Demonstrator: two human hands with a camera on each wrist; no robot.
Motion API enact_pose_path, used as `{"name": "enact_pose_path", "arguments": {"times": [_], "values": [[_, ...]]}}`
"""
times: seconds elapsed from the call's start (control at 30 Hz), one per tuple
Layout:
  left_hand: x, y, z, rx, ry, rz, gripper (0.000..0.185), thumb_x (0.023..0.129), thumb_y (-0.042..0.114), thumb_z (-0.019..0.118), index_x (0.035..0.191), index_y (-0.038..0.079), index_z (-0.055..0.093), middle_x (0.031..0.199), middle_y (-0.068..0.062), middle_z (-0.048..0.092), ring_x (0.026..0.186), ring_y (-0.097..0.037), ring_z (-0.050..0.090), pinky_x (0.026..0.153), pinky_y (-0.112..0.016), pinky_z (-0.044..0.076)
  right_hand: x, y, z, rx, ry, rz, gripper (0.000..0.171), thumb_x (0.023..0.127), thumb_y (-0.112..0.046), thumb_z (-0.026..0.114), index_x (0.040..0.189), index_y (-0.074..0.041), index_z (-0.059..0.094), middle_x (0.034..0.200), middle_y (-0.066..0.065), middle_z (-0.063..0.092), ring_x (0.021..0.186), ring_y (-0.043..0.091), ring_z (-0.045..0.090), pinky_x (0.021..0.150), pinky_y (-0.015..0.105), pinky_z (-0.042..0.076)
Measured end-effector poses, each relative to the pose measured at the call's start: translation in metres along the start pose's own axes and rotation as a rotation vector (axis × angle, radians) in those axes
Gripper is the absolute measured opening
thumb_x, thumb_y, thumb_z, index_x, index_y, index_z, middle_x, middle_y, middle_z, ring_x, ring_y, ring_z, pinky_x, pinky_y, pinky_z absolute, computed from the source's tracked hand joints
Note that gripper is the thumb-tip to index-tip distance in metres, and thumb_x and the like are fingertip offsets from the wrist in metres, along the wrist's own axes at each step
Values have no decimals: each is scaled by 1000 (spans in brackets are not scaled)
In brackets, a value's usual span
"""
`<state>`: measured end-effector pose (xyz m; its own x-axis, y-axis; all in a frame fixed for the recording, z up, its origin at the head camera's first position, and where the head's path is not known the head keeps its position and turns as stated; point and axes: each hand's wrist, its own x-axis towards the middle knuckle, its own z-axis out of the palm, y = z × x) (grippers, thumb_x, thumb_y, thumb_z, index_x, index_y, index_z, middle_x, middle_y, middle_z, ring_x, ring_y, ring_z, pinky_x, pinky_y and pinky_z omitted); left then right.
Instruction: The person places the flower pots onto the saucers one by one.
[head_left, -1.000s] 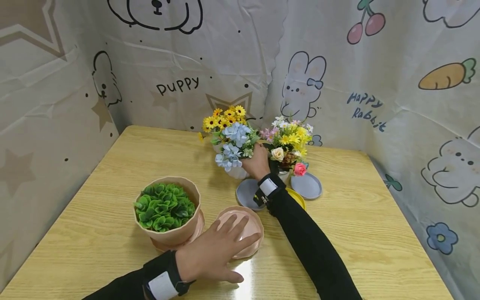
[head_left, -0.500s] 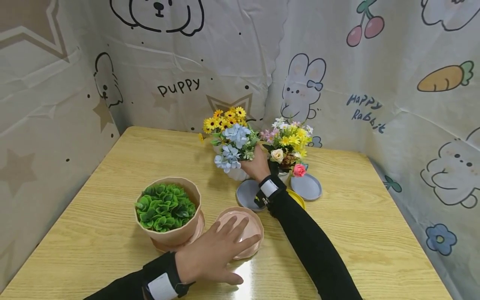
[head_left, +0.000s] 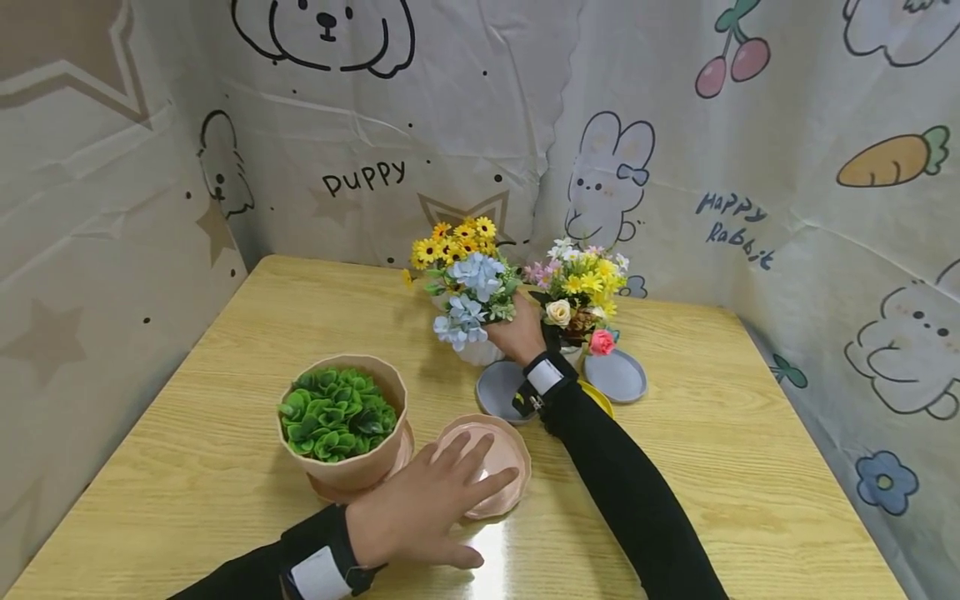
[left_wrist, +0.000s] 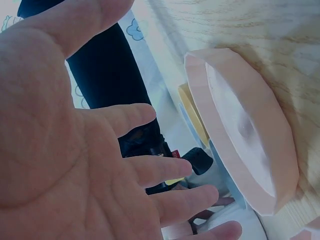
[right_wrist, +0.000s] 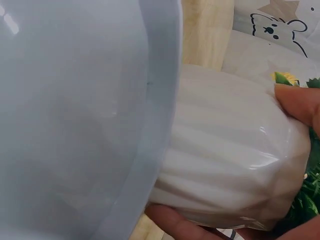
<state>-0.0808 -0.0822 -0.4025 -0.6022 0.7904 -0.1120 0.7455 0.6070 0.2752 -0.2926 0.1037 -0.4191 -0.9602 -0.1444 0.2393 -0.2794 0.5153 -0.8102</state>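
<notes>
At the back of the table my right hand (head_left: pixel 521 329) grips a white faceted flowerpot (right_wrist: pixel 225 145) that holds blue artificial flowers (head_left: pixel 477 275). The right wrist view has the thumb on one side of the pot near its rim and fingers along the other. A grey-blue saucer (head_left: pixel 498 387) lies in front of this pot and fills the left of the right wrist view. My left hand (head_left: pixel 427 504), fingers spread, is over the near edge of a pink scalloped saucer (head_left: pixel 512 467). In the left wrist view its palm faces the camera and the fingers hold nothing.
A pink pot (head_left: pixel 393 400) of green leaves (head_left: pixel 337 412) stands on its own saucer at left. Yellow daisies (head_left: pixel 453 242) are behind the blue flowers. A mixed bouquet (head_left: pixel 577 287) stands right of my right hand, with a yellow saucer (head_left: pixel 598 398) and another grey-blue saucer (head_left: pixel 617 377) before it.
The head view has tilted and shifted slightly, moving the scene a little down and right. Both hands keep the same pose, and the pots and saucers stay in place.
</notes>
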Motion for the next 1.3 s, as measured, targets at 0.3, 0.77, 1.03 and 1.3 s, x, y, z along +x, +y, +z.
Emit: {"name": "enact_pose_path", "arguments": {"times": [0.3, 0.77, 1.03, 1.3], "values": [[-3, -3, -4, -18, -10, -27, 95, 92, 60, 78, 170, 29, 34, 174, -20, 26, 159, -44, 28, 115, -67, 42, 4, -10, -3, 13, 49, -58, 43, 89, -14, 78, 128, 3, 69, 121, 24, 72, 107, 35, 68, 93, 44, 55], [-13, -9, 0, -20, 0, -58, 94, 90, 61, 79, 168, 30, 38, 173, -21, 29, 159, -43, 26, 109, -70, 46, -32, -21, -18, 43, -44, -8, 73, 85, -1, 67, 152, 18, 43, 162, 35, 40, 149, 46, 42, 101, 50, 49], [-17, -11, 2, 66, 85, -25, 93, 89, 60, 80, 166, 25, 43, 170, -25, 33, 157, -44, 32, 107, -75, 44, -53, -27, -36, 16, -38, -97, 50, 78, 4, 57, 123, 26, 54, 158, 41, 40, 151, 48, 38, 84, 45, 41], [-22, -11, 4, 59, 80, -25, 93, 88, 62, 80, 166, 26, 43, 170, -24, 34, 155, -45, 35, 109, -75, 42, -75, -25, -45, -13, -76, -180, 21, 76, 11, 47, 95, 3, 47, 103, 33, 54, 65, 15, 24, 68, 36, 29]]}}
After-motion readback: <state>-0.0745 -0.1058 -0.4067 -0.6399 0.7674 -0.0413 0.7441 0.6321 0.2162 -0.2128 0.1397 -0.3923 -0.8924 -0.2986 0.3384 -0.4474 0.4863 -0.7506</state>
